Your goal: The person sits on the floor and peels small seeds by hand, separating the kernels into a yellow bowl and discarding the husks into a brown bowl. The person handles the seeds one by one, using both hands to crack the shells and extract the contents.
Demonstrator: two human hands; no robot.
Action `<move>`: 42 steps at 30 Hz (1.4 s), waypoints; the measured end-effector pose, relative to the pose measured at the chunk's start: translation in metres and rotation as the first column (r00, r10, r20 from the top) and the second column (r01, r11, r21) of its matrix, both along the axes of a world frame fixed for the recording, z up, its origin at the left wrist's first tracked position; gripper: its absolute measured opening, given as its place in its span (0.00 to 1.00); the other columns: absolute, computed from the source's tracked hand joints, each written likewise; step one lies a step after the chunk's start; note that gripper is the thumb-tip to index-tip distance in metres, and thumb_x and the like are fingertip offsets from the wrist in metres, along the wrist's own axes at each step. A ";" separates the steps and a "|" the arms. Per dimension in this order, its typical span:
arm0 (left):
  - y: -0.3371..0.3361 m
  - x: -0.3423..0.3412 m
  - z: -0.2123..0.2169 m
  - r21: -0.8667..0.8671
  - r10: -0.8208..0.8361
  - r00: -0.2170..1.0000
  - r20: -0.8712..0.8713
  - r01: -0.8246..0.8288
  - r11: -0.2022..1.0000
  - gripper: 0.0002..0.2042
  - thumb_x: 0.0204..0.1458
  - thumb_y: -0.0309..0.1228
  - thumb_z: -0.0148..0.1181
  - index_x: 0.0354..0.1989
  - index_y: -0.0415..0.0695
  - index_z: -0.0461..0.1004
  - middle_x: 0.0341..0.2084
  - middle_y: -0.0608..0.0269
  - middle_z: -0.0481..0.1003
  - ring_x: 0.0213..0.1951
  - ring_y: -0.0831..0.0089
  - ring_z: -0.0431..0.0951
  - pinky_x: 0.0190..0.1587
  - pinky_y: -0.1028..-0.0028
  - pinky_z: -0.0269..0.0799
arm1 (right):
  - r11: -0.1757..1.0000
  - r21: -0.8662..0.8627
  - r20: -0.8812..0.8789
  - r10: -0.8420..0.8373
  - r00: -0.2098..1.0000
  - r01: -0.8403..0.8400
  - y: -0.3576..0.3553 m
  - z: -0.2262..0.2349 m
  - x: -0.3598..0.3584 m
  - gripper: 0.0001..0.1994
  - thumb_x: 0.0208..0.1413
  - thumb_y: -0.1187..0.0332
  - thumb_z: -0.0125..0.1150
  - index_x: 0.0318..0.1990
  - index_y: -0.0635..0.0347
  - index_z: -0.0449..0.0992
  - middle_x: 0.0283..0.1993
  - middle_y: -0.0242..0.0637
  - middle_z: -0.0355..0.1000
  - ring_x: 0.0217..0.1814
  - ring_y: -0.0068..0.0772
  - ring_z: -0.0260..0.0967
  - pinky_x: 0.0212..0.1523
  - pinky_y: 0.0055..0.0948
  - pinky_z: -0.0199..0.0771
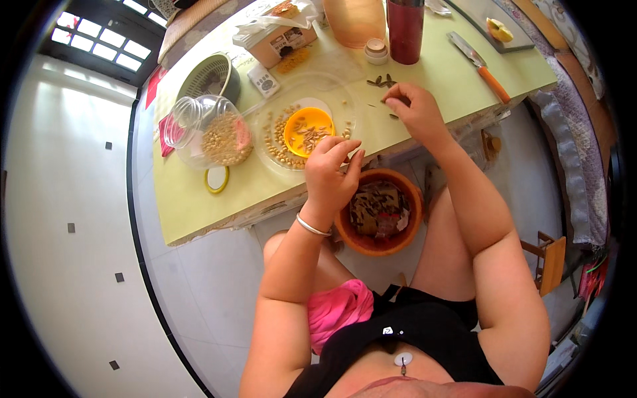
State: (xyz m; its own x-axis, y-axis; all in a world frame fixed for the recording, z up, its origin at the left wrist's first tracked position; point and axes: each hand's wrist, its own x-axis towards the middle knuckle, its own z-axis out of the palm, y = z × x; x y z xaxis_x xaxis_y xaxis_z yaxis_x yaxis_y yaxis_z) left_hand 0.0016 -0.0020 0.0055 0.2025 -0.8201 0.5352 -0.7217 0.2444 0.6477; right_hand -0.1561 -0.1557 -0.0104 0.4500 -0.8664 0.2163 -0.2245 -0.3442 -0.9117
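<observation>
My left hand [332, 174] is pinched at the near edge of the table, just right of a yellow bowl [289, 140] with pale shelled kernels [309, 138] in it. Between its fingertips shows a small dark piece, apparently a sunflower seed [346, 160]. Further right, the fingers of my right hand [416, 114] are closed together, low over the tabletop, beside a few dark sunflower seeds [382, 81]. What they hold, if anything, is hidden. The bowl stands on a clear round tray [265, 164] with round, pale yellow beans [273, 142] scattered around it.
Below the table edge, between my knees, stands an orange-brown bucket [344, 235] with dark husks inside. A clear jar [225, 136] of beans lies tipped at left, near its yellow-rimmed lid [217, 180]. A knife [479, 66], cutting board [494, 20] and dark red flask [405, 33] are farther back.
</observation>
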 end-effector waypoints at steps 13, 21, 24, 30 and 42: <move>-0.007 0.001 -0.010 -0.014 0.067 0.988 -0.142 -0.070 0.997 0.10 0.49 0.20 0.67 0.41 0.37 0.82 0.29 0.55 0.80 0.29 0.70 0.81 0.33 0.74 0.77 | 0.757 0.525 0.417 0.169 0.893 -0.389 0.055 -0.006 0.021 0.06 0.59 0.70 0.62 0.38 0.63 0.78 0.31 0.25 0.72 0.30 0.13 0.63 0.31 0.16 0.65; -0.009 -0.009 -0.004 -0.127 0.159 0.948 0.276 -0.128 0.984 0.08 0.48 0.20 0.66 0.37 0.40 0.82 0.24 0.55 0.77 0.23 0.60 0.77 0.28 0.69 0.74 | 0.797 0.551 0.396 0.013 0.918 -0.249 0.068 0.005 0.024 0.06 0.57 0.72 0.64 0.33 0.67 0.79 0.32 0.27 0.76 0.34 0.14 0.67 0.36 0.19 0.70; -0.009 -0.011 -0.007 -0.112 0.153 0.946 0.286 -0.125 0.986 0.08 0.47 0.20 0.66 0.37 0.40 0.82 0.23 0.55 0.77 0.23 0.60 0.77 0.27 0.68 0.74 | 0.857 0.468 0.373 0.031 0.927 -0.217 0.067 -0.003 0.027 0.06 0.56 0.72 0.64 0.33 0.67 0.78 0.31 0.28 0.76 0.33 0.14 0.67 0.35 0.19 0.70; -0.010 -0.010 -0.007 -0.132 0.113 0.980 0.163 -0.092 0.987 0.08 0.47 0.19 0.66 0.36 0.38 0.82 0.22 0.55 0.77 0.23 0.60 0.77 0.27 0.69 0.73 | 0.914 0.343 0.330 0.097 0.939 -0.215 0.064 -0.012 0.027 0.05 0.54 0.73 0.62 0.32 0.66 0.78 0.29 0.28 0.74 0.31 0.14 0.66 0.33 0.19 0.69; -0.005 0.000 -0.002 -0.039 0.060 0.995 0.079 -0.058 0.998 0.09 0.45 0.19 0.68 0.37 0.37 0.83 0.23 0.56 0.79 0.22 0.69 0.79 0.28 0.74 0.74 | 0.762 0.537 0.333 0.202 0.921 -0.362 0.052 0.002 0.019 0.04 0.53 0.73 0.61 0.32 0.66 0.77 0.27 0.26 0.72 0.27 0.13 0.62 0.27 0.18 0.64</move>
State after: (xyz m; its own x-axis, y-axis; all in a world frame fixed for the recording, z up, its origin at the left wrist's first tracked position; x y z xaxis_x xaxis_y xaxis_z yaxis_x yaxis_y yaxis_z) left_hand 0.0011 -0.0074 0.0037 0.2054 -0.7873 0.5813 -0.7845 0.2226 0.5788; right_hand -0.1375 -0.1038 -0.0086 0.6965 -0.7021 -0.1483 0.0495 0.2531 -0.9662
